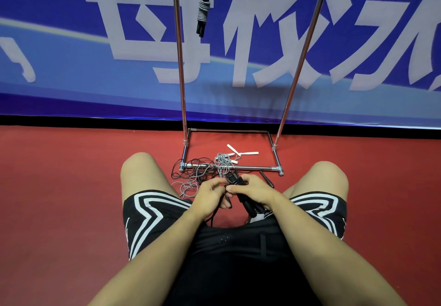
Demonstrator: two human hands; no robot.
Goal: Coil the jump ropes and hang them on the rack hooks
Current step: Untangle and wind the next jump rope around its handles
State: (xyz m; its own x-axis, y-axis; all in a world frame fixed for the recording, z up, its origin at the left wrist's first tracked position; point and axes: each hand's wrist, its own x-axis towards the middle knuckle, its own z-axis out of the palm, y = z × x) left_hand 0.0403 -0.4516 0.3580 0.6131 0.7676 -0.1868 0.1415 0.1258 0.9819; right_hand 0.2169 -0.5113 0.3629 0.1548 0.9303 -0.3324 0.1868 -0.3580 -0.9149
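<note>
Red floor (71,186) before a blue banner (95,43). Steel rack (180,67): one coiled grey rope (203,12) hung from its leftmost hook; loose grey and black ropes (202,172) tangled over its front base bar. Nearer than that bar, right hand (255,190) grips a black rope bundle (241,186); left hand (211,194) pinches its cord.

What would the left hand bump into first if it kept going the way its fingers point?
Most likely the right hand: the left hand points rightward at it, nearly touching, with the black jump rope bundled between them. Depth is hard to judge, so the rope might come first.
</note>
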